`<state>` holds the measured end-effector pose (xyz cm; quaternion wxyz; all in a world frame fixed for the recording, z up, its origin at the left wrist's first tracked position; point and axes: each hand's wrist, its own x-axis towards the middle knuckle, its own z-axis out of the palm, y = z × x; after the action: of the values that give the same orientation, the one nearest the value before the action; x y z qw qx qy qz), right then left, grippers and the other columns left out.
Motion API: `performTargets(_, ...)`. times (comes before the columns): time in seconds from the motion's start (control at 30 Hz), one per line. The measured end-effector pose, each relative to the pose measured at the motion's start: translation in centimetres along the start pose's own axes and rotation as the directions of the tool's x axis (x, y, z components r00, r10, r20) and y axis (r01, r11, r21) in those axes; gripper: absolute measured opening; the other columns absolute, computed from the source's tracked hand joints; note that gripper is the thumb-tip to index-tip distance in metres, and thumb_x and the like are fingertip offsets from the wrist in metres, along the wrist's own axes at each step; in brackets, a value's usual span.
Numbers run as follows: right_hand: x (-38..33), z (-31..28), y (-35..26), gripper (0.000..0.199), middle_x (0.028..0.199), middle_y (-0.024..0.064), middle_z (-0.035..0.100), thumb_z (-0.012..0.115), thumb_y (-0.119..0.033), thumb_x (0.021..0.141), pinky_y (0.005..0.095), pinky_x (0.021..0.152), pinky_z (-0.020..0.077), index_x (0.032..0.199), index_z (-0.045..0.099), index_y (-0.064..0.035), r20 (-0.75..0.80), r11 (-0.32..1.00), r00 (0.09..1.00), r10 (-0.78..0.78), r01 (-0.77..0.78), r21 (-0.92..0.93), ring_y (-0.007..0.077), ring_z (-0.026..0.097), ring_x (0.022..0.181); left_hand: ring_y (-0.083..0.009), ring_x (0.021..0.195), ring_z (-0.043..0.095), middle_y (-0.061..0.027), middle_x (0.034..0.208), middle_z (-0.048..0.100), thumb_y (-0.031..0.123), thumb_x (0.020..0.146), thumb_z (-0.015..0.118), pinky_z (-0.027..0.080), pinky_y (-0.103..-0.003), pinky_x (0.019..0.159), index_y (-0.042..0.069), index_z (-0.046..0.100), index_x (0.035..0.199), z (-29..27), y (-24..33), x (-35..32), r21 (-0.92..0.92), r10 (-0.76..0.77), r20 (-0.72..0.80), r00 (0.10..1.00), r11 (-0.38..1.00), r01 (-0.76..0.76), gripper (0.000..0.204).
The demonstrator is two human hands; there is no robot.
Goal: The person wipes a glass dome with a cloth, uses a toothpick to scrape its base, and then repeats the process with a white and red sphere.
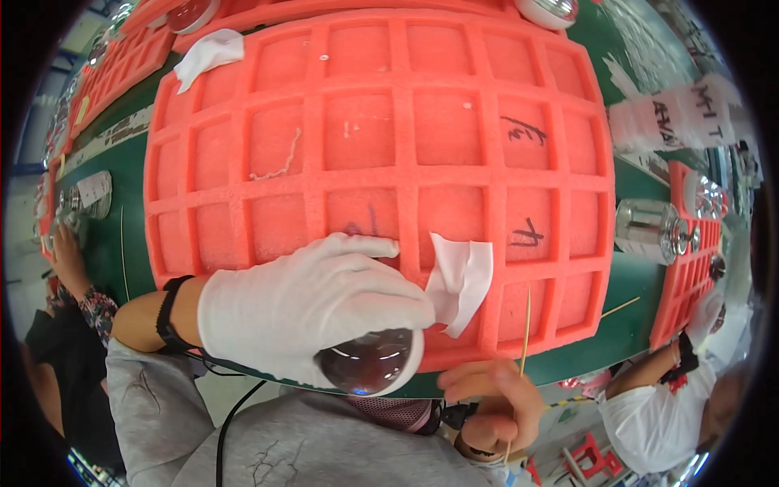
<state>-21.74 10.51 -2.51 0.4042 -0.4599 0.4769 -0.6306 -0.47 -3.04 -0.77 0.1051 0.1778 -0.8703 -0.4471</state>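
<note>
My left hand [304, 304], in a white glove, is closed around a round part with a dark glossy dome and white rim [367, 363], held above the near edge of a red foam tray [402, 174]. Bare, my right hand [497, 399] pinches a thin wooden stick [527, 329] that points upward, just right of the domed part and apart from it. Between the two hands, a crumpled white cloth [462, 280] lies on the tray's compartments. The domed part's underside is hidden by the glove.
Another white cloth [209, 53] lies on the tray's far left corner. To the right stand a glass pump bottle [649, 231] and a white wrapped stack [673, 118]. Another thin stick [621, 308] rests on the green table [629, 329]. Co-workers sit at both sides, one's hand [68, 258] near a bottle [91, 193].
</note>
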Motion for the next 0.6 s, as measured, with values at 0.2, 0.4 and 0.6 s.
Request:
performTargets(0.2,2.1,-4.2,-2.2,0.051,0.06,0.0114,0.057,0.043,-0.035,0.108,0.0273,0.049,0.0439,0.092,0.067,0.0071,0.302,0.731,0.935,-0.188,0.338,-0.592,0.0197,0.054,0.052,-0.0227,0.088,0.061,-0.008,0.107,0.06,0.028,0.075,0.08,0.046,-0.037,0.078,0.007,0.062,0.123,0.4,2.2,-0.7,0.446,0.046,-0.023,0.999,0.895,-0.031,0.056)
performTargets(0.4,1.7,-3.7,-1.9,0.046,0.062,0.0132,0.062,0.044,-0.032,0.107,0.0257,0.049,0.042,0.103,0.066,0.008,0.324,0.669,0.944,0.058,0.204,-0.715,0.0193,0.057,0.052,-0.0202,0.081,0.058,-0.0064,0.101,0.057,0.027,0.076,0.077,0.043,-0.034,0.071,0.007,0.063,0.119,2.3,3.2,-1.2,0.581,0.021,-0.189,0.982,0.808,0.094,0.05)
performTargets(0.6,0.6,-2.7,-0.9,0.035,0.073,0.0229,0.07,0.051,-0.021,0.102,0.029,0.051,0.0511,0.117,0.058,0.0099,0.275,0.854,0.931,-0.242,0.339,-0.395,0.025,0.066,0.056,-0.0248,0.094,0.062,-0.0073,0.106,0.058,0.029,0.073,0.083,0.046,-0.039,0.08,0.007,0.062,0.118,2.6,2.0,-0.6,0.391,0.044,-0.321,0.946,0.916,0.09,0.054)
